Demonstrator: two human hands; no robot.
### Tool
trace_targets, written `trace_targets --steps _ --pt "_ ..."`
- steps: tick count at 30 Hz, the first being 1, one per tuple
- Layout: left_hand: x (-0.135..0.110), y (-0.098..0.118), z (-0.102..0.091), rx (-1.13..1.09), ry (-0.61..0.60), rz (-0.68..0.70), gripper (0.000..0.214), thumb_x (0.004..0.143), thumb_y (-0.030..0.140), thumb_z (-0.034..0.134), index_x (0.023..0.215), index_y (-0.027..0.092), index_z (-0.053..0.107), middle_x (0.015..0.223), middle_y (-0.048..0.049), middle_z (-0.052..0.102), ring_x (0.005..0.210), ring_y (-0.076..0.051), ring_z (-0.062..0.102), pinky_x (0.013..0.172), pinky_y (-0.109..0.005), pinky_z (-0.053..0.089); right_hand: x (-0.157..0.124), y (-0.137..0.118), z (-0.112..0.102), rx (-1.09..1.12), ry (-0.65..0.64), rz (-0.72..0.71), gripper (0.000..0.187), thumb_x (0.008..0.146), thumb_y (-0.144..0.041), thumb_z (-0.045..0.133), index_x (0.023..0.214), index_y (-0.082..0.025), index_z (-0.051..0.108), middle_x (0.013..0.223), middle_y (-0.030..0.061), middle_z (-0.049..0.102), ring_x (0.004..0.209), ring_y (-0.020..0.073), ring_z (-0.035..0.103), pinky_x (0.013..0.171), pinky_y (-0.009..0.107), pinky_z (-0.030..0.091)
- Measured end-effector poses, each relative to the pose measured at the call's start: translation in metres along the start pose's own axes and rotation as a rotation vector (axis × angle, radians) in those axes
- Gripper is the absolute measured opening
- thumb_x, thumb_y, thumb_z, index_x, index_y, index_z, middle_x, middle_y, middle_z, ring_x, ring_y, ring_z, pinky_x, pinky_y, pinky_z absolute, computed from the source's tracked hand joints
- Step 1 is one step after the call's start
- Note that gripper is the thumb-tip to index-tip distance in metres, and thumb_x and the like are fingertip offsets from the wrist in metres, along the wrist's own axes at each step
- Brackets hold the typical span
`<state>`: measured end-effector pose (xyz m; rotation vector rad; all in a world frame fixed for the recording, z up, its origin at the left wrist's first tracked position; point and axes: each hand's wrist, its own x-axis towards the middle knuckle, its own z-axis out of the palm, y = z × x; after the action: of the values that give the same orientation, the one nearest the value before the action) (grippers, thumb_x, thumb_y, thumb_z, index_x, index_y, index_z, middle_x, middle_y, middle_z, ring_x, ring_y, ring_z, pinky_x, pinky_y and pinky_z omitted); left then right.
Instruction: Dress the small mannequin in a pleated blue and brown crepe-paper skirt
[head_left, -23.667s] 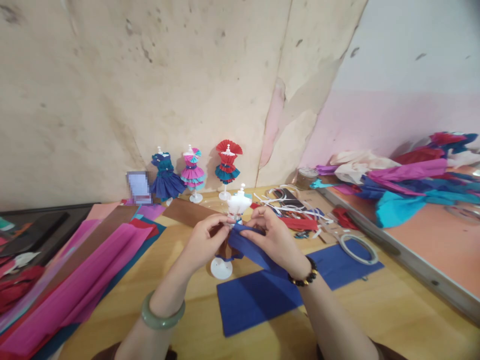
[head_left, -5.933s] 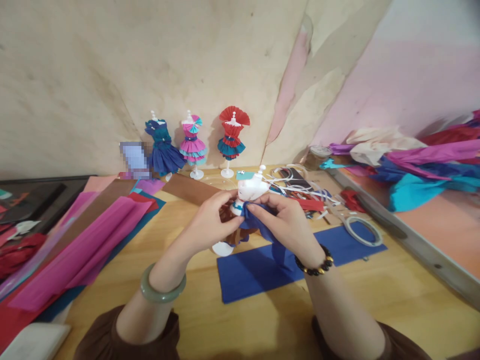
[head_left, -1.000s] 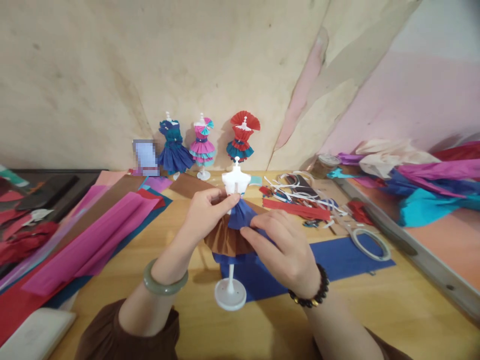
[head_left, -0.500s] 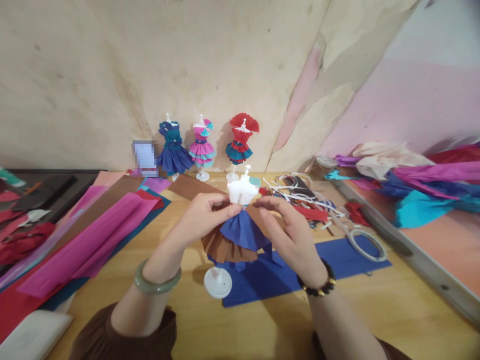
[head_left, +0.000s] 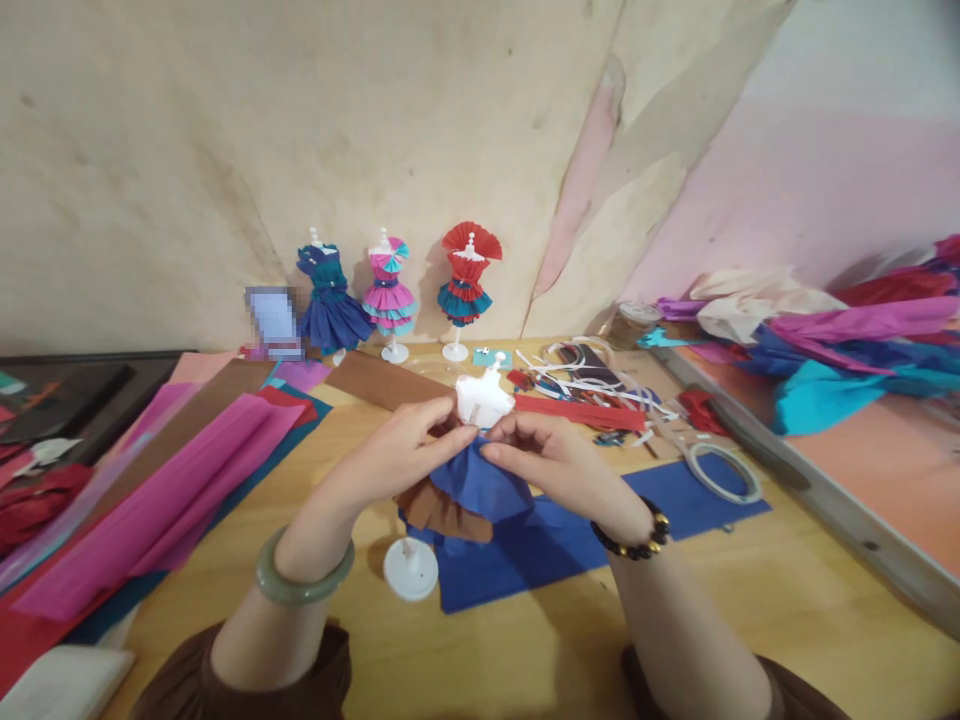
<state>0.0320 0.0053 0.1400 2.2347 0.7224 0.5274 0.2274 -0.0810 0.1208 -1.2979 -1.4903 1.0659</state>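
Observation:
A small white mannequin (head_left: 484, 398) on a round-footed stand (head_left: 410, 569) is tilted over the wooden table. It wears a brown pleated paper skirt (head_left: 439, 512) with a blue paper layer (head_left: 480, 486) on top. My left hand (head_left: 409, 450) pinches the paper at the waist from the left. My right hand (head_left: 544, 458) pinches the blue layer at the waist from the right. Both hands have their fingers closed on the figure.
A blue paper sheet (head_left: 570, 545) lies under the figure. Three dressed mannequins (head_left: 386, 290) stand at the wall. Pink, brown and red paper sheets (head_left: 172, 480) lie left. Paper strips (head_left: 592, 390), a tape ring (head_left: 724, 472) and piled crepe paper (head_left: 840, 360) lie right.
Over the last second the mannequin has been tipped away from upright and lowered slightly. My right hand came up from the skirt's hem to pinch the blue layer at the waist.

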Motion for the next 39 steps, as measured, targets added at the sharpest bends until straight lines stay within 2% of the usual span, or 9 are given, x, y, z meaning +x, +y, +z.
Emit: trace_targets --steps 6,10,15,18,21,24,28,34,39 --pt "0.001 0.0 0.005 -0.041 -0.013 0.025 0.026 0.098 0.039 0.047 0.106 0.019 0.061 0.102 -0.0036 0.069 0.092 -0.02 0.064 0.08 -0.031 0.049 0.003 0.003 0.003 -0.074 0.077 -0.058 0.021 0.085 -0.037 0.069 0.08 -0.019 0.06 0.072 -0.0028 0.059 0.06 0.0096 0.05 0.053 0.022 0.039" --pt "0.0 -0.003 0.006 -0.096 -0.034 0.051 0.024 0.095 0.036 0.053 0.114 0.021 0.058 0.103 -0.0021 0.067 0.09 -0.019 0.064 0.084 -0.031 0.05 0.003 0.005 0.003 -0.128 0.097 -0.062 0.018 0.086 -0.035 0.067 0.08 -0.018 0.061 0.073 -0.0019 0.062 0.062 0.0105 0.053 0.055 0.022 0.041" --pt "-0.001 -0.007 0.008 -0.15 -0.028 0.068 0.031 0.093 0.03 0.057 0.123 0.023 0.058 0.106 -0.0017 0.067 0.091 -0.018 0.063 0.084 -0.031 0.05 0.001 0.003 -0.001 -0.163 0.098 -0.021 0.019 0.085 -0.035 0.067 0.077 -0.018 0.063 0.068 -0.0027 0.062 0.055 0.0094 0.051 0.052 0.022 0.04" --pt "0.0 -0.006 0.008 -0.176 0.007 0.039 0.034 0.091 0.031 0.059 0.123 0.02 0.058 0.102 -0.0027 0.065 0.086 -0.018 0.062 0.078 -0.03 0.05 -0.001 0.001 -0.003 -0.17 0.079 0.001 0.021 0.085 -0.036 0.067 0.074 -0.019 0.065 0.064 -0.0035 0.061 0.051 0.009 0.048 0.049 0.022 0.038" --pt "0.002 -0.006 0.009 -0.241 0.043 0.031 0.035 0.089 0.033 0.062 0.119 0.017 0.058 0.101 -0.0043 0.064 0.085 -0.018 0.06 0.075 -0.03 0.049 -0.002 -0.003 -0.004 -0.154 0.083 -0.042 0.016 0.086 -0.034 0.067 0.08 -0.019 0.07 0.071 -0.0015 0.067 0.058 0.011 0.056 0.053 0.023 0.042" --pt "0.003 -0.011 0.012 -0.314 0.062 0.044 0.041 0.089 0.034 0.062 0.125 0.017 0.056 0.1 -0.0047 0.062 0.086 -0.019 0.059 0.082 -0.033 0.05 -0.004 -0.007 -0.002 -0.131 0.107 -0.118 0.012 0.086 -0.03 0.066 0.086 -0.02 0.073 0.082 0.0005 0.074 0.071 0.0137 0.064 0.063 0.024 0.048" --pt "0.004 -0.02 0.016 -0.351 0.077 0.033 0.056 0.09 0.036 0.063 0.14 0.02 0.045 0.102 -0.0054 0.062 0.089 -0.02 0.058 0.088 -0.038 0.05 -0.005 -0.011 0.0 -0.115 0.147 -0.185 0.011 0.087 -0.027 0.066 0.087 -0.02 0.074 0.089 0.0014 0.076 0.08 0.0149 0.068 0.072 0.025 0.052" --pt "0.003 -0.024 0.017 -0.347 0.077 0.024 0.059 0.091 0.038 0.062 0.143 0.021 0.041 0.102 -0.006 0.061 0.092 -0.021 0.058 0.09 -0.04 0.05 -0.003 -0.01 0.0 -0.151 0.144 -0.202 0.01 0.088 -0.025 0.064 0.087 -0.02 0.073 0.088 0.0007 0.077 0.081 0.0144 0.069 0.074 0.024 0.053" --pt "0.001 -0.018 0.015 -0.358 0.065 0.023 0.061 0.087 0.041 0.067 0.141 0.022 0.045 0.109 -0.0087 0.064 0.098 -0.024 0.061 0.088 -0.039 0.05 -0.002 -0.008 -0.002 -0.215 0.14 -0.205 0.01 0.088 -0.022 0.063 0.083 -0.02 0.072 0.084 0.0001 0.076 0.077 0.0144 0.068 0.071 0.024 0.052"
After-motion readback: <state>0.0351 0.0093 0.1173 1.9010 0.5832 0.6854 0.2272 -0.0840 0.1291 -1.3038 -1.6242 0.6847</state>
